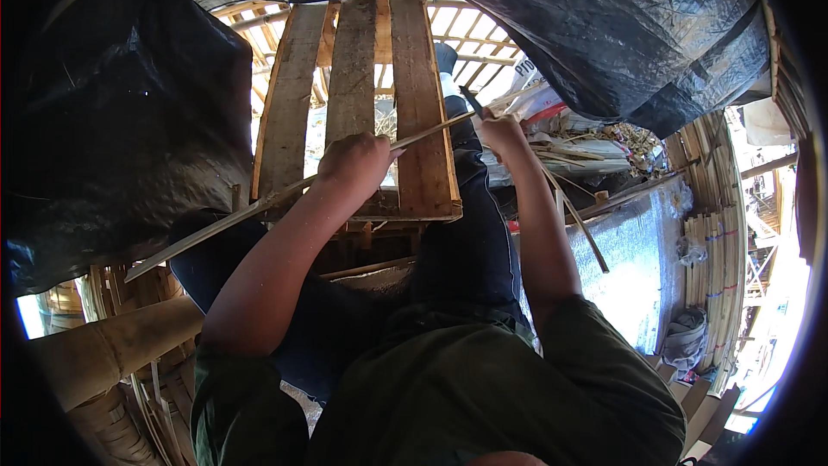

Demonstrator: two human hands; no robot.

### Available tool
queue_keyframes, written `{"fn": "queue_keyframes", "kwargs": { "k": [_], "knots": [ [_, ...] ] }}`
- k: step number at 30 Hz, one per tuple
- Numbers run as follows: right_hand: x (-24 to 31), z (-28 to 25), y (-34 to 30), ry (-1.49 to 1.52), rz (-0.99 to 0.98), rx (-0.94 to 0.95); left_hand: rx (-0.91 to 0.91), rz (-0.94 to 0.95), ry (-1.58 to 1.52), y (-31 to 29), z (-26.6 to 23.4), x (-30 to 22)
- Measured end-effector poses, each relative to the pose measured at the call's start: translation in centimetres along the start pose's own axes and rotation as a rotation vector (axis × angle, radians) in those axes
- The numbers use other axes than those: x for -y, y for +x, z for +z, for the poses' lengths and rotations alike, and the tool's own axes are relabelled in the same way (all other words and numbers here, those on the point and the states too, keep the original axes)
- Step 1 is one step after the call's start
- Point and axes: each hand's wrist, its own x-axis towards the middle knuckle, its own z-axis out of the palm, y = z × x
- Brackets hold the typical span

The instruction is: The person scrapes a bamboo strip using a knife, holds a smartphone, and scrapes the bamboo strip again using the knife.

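A long, pale bamboo strip [209,231] slants across in front of me, from low on the left up to the right. My left hand [357,160] is closed around it, above the slatted wooden bench [352,69]. At the strip's far right part, my right hand [500,133] grips a knife with a dark blade [471,101] pointing up and left. The blade is close to the strip; whether they touch I cannot tell. The handle is mostly hidden in my fist. A thin stick [588,240] shows beside my right forearm, and its link to the knife is unclear.
Black plastic sheeting [138,138] hangs at the left and over the top right. A thick bamboo pole [121,341] lies at lower left. Bundled bamboo slats [714,267] stand at the right by a silvery sheet [625,246]. Shavings and sacks [536,95] lie beyond my right hand.
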Motion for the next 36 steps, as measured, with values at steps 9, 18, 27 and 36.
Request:
{"fn": "queue_keyframes", "kwargs": {
  "k": [9,18,27,36],
  "knots": [
    [0.9,0.7,-1.0,-0.001,0.050,0.022,-0.018,-0.002,-0.006,0.0,0.0,-0.1],
    [1.9,1.1,-1.8,-0.066,-0.053,0.020,0.027,-0.022,0.004,0.1,-0.4,-0.2],
    [3.5,1.8,-4.7,-0.068,-0.216,0.018,-0.015,0.012,0.020,0.0,-0.2,-0.2],
    [-1.8,1.0,-1.2,-0.247,-0.297,-0.173,0.048,-0.032,-0.001,-0.1,-0.8,-0.3]
  ]
}}
